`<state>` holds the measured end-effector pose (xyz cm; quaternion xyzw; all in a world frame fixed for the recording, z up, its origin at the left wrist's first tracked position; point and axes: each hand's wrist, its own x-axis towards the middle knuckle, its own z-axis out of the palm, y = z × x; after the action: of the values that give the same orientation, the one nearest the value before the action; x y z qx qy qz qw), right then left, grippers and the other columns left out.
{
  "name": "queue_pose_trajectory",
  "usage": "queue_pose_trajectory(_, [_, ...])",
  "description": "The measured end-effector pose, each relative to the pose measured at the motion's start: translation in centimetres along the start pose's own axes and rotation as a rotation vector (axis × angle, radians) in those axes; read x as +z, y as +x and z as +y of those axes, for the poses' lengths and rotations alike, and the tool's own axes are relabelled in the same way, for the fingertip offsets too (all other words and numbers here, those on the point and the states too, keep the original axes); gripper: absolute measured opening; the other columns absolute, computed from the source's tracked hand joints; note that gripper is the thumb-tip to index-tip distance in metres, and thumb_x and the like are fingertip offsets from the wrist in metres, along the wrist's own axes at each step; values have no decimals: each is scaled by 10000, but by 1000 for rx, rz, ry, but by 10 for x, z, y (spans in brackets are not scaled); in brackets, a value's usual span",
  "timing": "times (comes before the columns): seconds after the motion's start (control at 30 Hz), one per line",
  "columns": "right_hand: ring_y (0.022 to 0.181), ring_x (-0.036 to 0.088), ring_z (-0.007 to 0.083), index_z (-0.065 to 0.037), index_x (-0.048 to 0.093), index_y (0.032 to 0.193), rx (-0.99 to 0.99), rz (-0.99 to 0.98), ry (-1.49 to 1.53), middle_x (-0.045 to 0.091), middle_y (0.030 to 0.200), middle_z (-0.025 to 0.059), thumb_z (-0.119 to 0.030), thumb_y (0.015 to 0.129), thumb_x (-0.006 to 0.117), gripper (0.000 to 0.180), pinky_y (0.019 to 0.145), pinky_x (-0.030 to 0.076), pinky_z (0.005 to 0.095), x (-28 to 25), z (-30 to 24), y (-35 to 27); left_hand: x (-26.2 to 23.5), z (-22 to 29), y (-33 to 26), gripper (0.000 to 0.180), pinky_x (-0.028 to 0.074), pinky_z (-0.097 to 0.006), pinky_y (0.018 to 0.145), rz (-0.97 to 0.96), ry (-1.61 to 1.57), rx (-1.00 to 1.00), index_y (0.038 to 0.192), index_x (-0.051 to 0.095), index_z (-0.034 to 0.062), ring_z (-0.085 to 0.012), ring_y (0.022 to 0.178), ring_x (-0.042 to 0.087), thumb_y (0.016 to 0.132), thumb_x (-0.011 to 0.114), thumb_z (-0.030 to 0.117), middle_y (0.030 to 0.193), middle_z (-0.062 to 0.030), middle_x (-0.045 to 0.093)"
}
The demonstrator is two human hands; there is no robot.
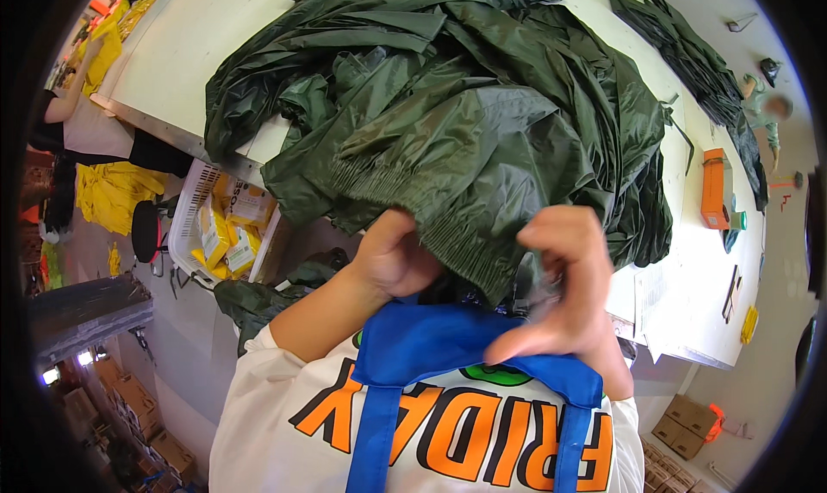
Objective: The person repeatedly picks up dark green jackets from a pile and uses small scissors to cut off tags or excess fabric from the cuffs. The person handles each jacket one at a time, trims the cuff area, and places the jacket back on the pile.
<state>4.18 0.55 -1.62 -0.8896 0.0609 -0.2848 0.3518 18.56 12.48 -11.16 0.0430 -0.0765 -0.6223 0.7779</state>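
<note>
Your left fingers (418,265) pinch the green garment (491,148) by its gathered edge (461,252); your right fingers (568,224) arch, spread wide, beside it, the counter (164,58) beyond.

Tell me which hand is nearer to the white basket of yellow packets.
Left. The left hand holds the green garment to the right of the white basket; the open right hand is farther right.

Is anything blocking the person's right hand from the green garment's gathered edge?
Nothing visible does: the right hand is open beside the gathered edge of the green garment, though motion blur hides whether they touch.
</note>
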Motion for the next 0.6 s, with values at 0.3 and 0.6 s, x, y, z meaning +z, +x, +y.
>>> queue_pose_trajectory(0.3, [540,498,192,-90,629,863,-239,132,-447,520,736,52,-77,497,643,366,461,390,296,10,22,-2,32,45,-30,419,457,-268,754,183,1398,-208,1180,519,-16,-148,864,579,835,602,208,1018,-87,626])
queue_pose_trajectory(0.6, [520,443,138,-134,653,898,-395,22,-522,531,774,16,-145,560,633,339,466,347,251,18,24,-1,51,29,-5,386,491,-383,866,304,568,-82,1159,489,-60,-234,992,598,929,495,250,1092,-160,599])
